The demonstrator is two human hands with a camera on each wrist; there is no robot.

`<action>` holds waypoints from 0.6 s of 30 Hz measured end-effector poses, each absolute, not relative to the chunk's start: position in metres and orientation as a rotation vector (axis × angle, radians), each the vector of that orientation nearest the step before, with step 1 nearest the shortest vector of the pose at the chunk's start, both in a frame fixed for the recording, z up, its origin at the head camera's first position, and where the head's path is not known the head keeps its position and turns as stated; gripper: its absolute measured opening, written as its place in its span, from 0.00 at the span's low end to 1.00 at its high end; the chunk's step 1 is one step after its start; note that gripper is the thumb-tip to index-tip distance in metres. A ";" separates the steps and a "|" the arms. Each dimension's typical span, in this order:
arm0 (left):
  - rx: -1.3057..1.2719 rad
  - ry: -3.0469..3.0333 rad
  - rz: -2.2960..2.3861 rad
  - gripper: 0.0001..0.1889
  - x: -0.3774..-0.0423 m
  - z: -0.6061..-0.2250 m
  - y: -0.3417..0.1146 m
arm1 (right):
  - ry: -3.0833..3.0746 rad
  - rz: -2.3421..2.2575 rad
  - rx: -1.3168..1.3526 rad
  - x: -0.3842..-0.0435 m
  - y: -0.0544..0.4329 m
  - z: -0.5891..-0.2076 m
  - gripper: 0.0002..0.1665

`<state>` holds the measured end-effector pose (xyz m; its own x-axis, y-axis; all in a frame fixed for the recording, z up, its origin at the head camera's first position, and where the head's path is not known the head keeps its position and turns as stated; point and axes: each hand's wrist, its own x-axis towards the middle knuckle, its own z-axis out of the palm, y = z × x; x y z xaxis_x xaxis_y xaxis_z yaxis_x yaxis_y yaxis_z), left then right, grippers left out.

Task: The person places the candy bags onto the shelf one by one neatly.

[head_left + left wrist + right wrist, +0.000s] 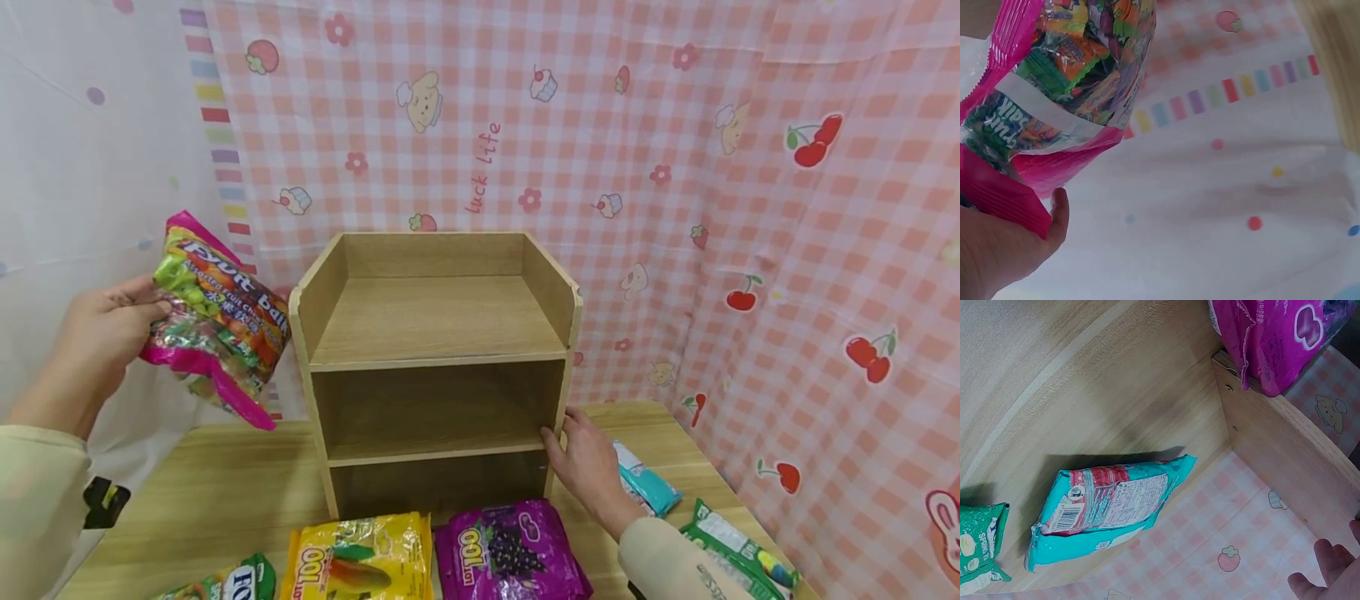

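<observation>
My left hand (pixel 105 333) pinches a bag of fruit candy (pixel 225 312) by its edge, raised to the left of a wooden shelf unit (pixel 438 362). Pink ends frame the bag, and wrapped sweets show through a clear part in the left wrist view. On the other side, my right hand (pixel 588 458) rests at the unit's right side panel. The thumb lies at the panel's front edge and the fingers reach along its outer side. Seen from the right wrist, those fingers (pixel 1329 562) are spread loosely beside the wood.
Yellow (pixel 367 554) and purple (pixel 513 550) candy bags stand before the unit. A green bag (pixel 225 583) is at the front left. Teal (pixel 647 483) and green (pixel 738 550) packets lie right on the table (pixel 232 467). Patterned cloth (pixel 622 167) hangs behind.
</observation>
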<state>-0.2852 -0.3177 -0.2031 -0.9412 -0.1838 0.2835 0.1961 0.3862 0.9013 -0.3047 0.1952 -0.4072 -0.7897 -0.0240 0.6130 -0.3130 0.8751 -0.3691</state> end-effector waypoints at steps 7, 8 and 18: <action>0.001 -2.208 -1.618 0.27 -0.286 -0.171 -0.299 | -2.428 0.612 0.232 -0.306 0.196 -0.406 0.21; 0.006 -2.203 -1.600 0.27 -0.286 -0.166 -0.296 | -2.426 0.609 0.235 -0.306 0.196 -0.407 0.20; -0.026 -1.985 -1.625 0.23 -0.288 -0.110 -0.272 | -2.414 0.602 0.251 -0.305 0.194 -0.407 0.19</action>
